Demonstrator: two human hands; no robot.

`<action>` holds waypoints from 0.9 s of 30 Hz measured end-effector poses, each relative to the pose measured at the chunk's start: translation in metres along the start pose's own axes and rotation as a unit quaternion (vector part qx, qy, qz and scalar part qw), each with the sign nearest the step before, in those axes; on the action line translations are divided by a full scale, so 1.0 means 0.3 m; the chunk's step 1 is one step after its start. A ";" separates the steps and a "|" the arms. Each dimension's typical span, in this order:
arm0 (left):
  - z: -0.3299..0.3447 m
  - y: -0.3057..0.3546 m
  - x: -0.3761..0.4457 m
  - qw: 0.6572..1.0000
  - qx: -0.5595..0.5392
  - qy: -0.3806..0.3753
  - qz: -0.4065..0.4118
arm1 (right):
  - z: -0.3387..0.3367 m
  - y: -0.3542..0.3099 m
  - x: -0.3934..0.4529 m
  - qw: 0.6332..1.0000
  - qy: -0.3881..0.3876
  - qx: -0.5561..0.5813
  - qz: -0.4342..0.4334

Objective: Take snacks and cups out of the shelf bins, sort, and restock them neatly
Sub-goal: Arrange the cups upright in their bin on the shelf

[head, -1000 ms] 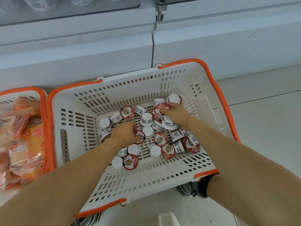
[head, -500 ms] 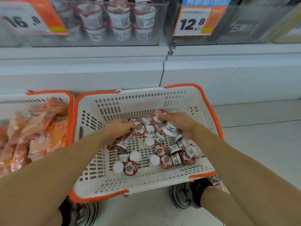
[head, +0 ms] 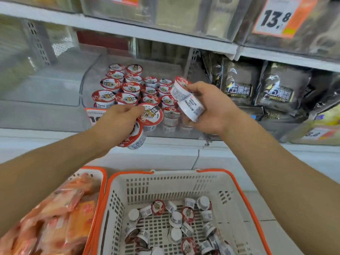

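My left hand (head: 117,122) grips two small white cups (head: 145,122) with red tiger lids, held up in front of the clear shelf bin (head: 86,83). My right hand (head: 209,107) grips two more cups (head: 185,100), turned so their white sides and labels show. Inside the bin, several of the same cups (head: 132,87) stand upright in neat rows. Below, a white basket (head: 165,183) with an orange rim holds several loose cups (head: 176,221) lying jumbled.
A second orange-rimmed basket (head: 97,173) at lower left is full of orange snack packets (head: 60,214). Dark snack bags (head: 257,85) fill the bin to the right. Price tags (head: 277,17) hang on the upper shelf. White tiled floor lies at the right.
Both hands lifted out of the basket, each with two cups, and rose to the shelf bin. My view tilted up from the basket to the shelves.
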State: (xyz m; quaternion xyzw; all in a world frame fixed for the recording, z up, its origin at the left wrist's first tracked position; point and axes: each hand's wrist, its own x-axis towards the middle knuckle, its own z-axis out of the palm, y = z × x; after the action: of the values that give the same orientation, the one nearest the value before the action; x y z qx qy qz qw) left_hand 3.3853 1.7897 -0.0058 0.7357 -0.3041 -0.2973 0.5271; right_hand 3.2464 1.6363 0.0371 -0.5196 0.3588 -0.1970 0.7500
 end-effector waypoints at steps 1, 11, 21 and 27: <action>0.000 0.013 0.008 1.000 -0.020 0.006 -0.004 | 0.025 -0.030 0.038 1.000 0.015 -0.008 -0.004; 0.016 -0.005 0.124 0.991 -0.117 0.068 -0.023 | 0.225 -0.137 0.572 0.972 0.140 -0.186 0.021; -0.002 -0.016 0.148 0.995 -0.100 0.012 0.014 | 0.240 -0.134 0.714 0.862 0.174 -0.473 -0.044; -0.003 -0.004 0.136 0.995 -0.100 0.013 0.015 | 0.220 -0.113 0.721 0.923 0.117 -0.364 -0.041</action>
State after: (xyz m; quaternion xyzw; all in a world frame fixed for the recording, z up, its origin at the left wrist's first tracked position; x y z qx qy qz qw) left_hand 3.4123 1.7596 -0.0116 0.6783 -0.2769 -0.3083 0.6068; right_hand 3.4421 1.5209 0.0096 -0.7447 0.4691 -0.1425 0.4529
